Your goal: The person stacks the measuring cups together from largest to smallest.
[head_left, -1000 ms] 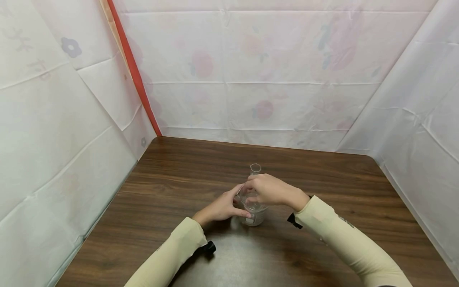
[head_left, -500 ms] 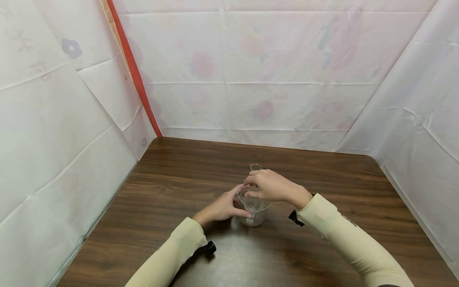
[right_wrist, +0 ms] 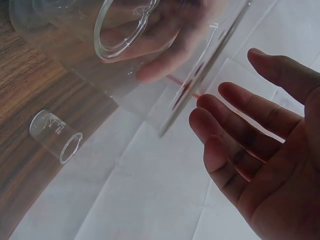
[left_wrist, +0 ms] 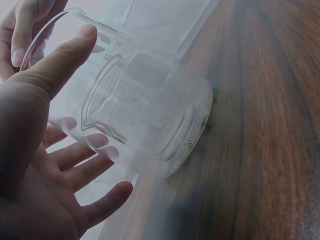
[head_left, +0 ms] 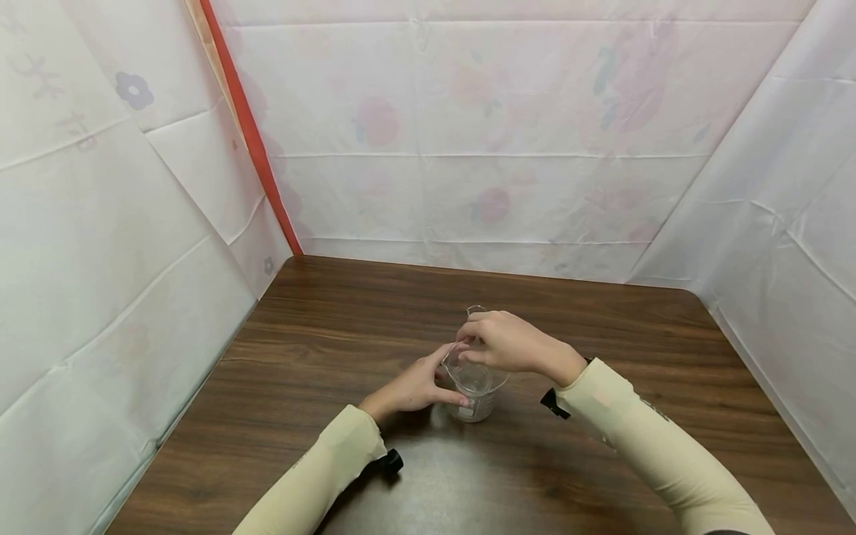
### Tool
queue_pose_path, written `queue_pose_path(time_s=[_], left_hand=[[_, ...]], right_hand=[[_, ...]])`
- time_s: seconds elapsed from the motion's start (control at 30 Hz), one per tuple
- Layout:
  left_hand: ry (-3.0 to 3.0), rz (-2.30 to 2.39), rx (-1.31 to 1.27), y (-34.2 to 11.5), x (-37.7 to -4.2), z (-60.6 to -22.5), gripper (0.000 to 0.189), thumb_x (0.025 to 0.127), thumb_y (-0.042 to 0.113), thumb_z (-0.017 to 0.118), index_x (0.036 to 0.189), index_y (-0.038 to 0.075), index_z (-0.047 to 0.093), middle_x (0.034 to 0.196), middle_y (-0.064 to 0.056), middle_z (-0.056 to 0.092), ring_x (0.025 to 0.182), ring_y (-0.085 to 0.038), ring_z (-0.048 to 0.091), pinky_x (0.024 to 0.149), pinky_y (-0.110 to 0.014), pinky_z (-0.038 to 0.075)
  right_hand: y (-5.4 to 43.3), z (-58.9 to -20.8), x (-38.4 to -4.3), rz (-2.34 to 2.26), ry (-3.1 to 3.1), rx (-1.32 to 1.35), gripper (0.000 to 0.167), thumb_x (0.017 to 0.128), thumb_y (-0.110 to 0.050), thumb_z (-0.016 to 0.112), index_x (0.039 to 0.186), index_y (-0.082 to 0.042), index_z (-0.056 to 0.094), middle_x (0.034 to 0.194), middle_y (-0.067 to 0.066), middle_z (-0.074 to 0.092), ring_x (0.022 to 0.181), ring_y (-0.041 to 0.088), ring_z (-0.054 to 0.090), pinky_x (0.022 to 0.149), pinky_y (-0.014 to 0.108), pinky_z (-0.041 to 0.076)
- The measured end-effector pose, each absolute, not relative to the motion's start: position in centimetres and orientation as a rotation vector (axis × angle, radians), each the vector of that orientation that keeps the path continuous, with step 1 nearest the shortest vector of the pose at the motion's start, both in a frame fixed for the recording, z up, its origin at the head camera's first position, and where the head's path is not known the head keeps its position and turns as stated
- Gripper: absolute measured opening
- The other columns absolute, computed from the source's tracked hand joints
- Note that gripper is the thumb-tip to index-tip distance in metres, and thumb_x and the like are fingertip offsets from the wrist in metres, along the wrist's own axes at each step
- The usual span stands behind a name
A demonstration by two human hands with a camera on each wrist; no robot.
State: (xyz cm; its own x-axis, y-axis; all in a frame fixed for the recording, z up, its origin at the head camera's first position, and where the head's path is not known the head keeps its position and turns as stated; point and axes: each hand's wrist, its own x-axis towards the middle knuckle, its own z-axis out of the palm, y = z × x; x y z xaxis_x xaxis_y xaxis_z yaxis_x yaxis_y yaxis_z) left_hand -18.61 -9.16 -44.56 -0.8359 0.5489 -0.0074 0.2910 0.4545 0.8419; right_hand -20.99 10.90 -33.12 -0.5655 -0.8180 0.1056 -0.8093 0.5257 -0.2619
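Observation:
A large clear glass beaker [head_left: 483, 407] stands upright on the wooden table. My left hand [head_left: 416, 383] grips its left side, thumb along the near wall and fingers round the far side. Inside it sits a smaller glass beaker [left_wrist: 145, 117], whose spout shows through the wall in the left wrist view. My right hand [head_left: 515, 343] hovers at the large beaker's rim, fingers loosely bent and holding nothing. In the right wrist view, its fingertips [right_wrist: 200, 122] are just outside the rim. Behind it, a small beaker [right_wrist: 55, 136] stands on the table, mostly hidden by my right hand in the head view.
The dark wooden table [head_left: 334, 312] has rounded far corners. White printed sheets [head_left: 428, 134] hang behind it and on both sides. A red strip [head_left: 250, 134] runs down the back left corner.
My right hand has risen from inside the large beaker to its rim, covering more of the small beaker behind. The left hand and the large beaker have stayed in place.

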Motion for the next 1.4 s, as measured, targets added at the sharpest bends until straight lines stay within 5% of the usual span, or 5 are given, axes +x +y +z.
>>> queue_pose_path(time_s=[0.43, 1.0, 1.4], left_hand=[[2.437, 1.315, 0.691, -9.2, -18.5, -44.5, 0.097, 0.079, 0.044, 0.08, 0.155, 0.02, 0.024, 0.151, -0.008, 0.044, 0.113, -0.033, 0.062, 0.094, -0.043, 0.051], [2.431, 1.331, 0.749, -9.1, -18.8, -44.8, 0.094, 0.079, 0.041, 0.08, 0.154, 0.025, 0.025, 0.151, 0.002, 0.045, 0.134, -0.015, 0.047, 0.101, -0.038, 0.048], [2.424, 1.348, 0.782, -9.0, -19.0, -44.9, 0.092, 0.08, 0.038, 0.08, 0.153, 0.019, 0.028, 0.15, 0.002, 0.046, 0.135, -0.014, 0.047, 0.101, -0.039, 0.048]], right_hand=[[11.1, -33.4, -21.8, -0.511, 2.747, -1.414, 0.016, 0.09, -0.022, 0.07, 0.101, -0.009, 0.073, 0.092, 0.003, 0.067, 0.077, 0.016, 0.063, 0.066, 0.024, 0.05], [11.7, -34.0, -22.9, -0.532, 2.825, -1.34, 0.018, 0.089, -0.02, 0.072, 0.102, -0.008, 0.072, 0.093, 0.003, 0.066, 0.077, 0.013, 0.064, 0.069, 0.025, 0.053], [12.0, -34.3, -23.6, -0.557, 2.854, -1.236, 0.021, 0.09, -0.022, 0.071, 0.107, -0.01, 0.072, 0.097, 0.002, 0.065, 0.08, 0.016, 0.065, 0.069, 0.027, 0.052]])
